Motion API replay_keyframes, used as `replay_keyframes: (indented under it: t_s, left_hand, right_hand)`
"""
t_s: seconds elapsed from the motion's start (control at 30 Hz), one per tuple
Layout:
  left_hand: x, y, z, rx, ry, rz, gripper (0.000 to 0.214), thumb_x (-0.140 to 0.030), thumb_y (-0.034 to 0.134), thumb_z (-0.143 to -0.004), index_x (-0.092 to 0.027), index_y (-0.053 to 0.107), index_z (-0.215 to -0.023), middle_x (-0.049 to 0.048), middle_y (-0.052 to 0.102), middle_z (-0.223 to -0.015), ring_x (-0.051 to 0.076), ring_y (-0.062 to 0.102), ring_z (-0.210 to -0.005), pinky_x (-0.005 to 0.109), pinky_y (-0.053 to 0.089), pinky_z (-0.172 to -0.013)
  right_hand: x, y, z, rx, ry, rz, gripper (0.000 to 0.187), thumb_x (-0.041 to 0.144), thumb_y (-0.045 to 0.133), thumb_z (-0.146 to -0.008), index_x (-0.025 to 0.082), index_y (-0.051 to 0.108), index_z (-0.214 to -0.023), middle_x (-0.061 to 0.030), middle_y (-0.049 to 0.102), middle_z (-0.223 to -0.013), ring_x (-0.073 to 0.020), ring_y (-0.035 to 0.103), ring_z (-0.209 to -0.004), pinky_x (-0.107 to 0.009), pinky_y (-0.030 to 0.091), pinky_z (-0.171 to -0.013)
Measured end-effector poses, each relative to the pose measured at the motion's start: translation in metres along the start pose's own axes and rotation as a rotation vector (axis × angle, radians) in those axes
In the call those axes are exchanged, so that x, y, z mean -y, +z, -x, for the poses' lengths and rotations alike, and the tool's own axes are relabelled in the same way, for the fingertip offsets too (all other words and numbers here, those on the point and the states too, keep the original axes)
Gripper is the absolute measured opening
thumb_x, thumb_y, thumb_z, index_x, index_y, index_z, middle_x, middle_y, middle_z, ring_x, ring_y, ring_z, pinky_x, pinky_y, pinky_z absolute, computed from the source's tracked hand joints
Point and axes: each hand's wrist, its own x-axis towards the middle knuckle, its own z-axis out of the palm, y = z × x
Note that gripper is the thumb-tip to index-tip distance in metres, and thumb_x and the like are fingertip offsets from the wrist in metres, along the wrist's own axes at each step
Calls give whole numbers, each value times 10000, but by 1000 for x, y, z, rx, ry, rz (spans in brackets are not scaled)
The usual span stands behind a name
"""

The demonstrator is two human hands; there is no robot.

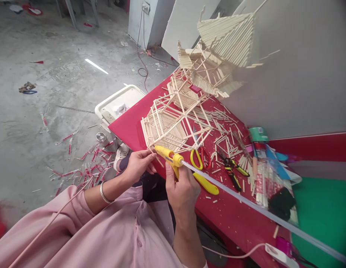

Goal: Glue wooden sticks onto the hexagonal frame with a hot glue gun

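Observation:
My right hand [184,188] is wrapped round the handle of a yellow glue gun [164,152], with a long clear glue stick [245,199] running out of its back. The gun's nozzle points left, at the fingertips of my left hand [140,163]. Those fingers are pinched together on what looks like a small wooden stick, mostly hidden by them. Just beyond is an open frame [177,130] of pale wooden sticks, with a slatted stick panel [165,128] behind its bars. Farther back stands a tiered stick model with a slatted roof [231,35].
On the red table [128,121] lie yellow-handled scissors [196,159], red-handled scissors [206,158], black-and-yellow pliers [232,173] and loose sticks [225,145]. Packaged sticks [263,182] and a green board [323,216] are at right. A white bin [101,106] and wrappers [89,163] are on the left.

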Motion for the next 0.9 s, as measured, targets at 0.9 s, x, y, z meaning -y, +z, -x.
replay_keyframes:
  t_s: [0.9]
  left_hand:
    - [4,25,-2,-23,36,115,384,-402,864,-651,-136,593,-706,46,679,-610,166,670,-502,208,500,-391]
  right_hand:
    - [-42,-45,28,-56,45,236,344,409,552,-967,108,708,-1023,-132,709,-798,-234,688,-734,-288,434,-594]
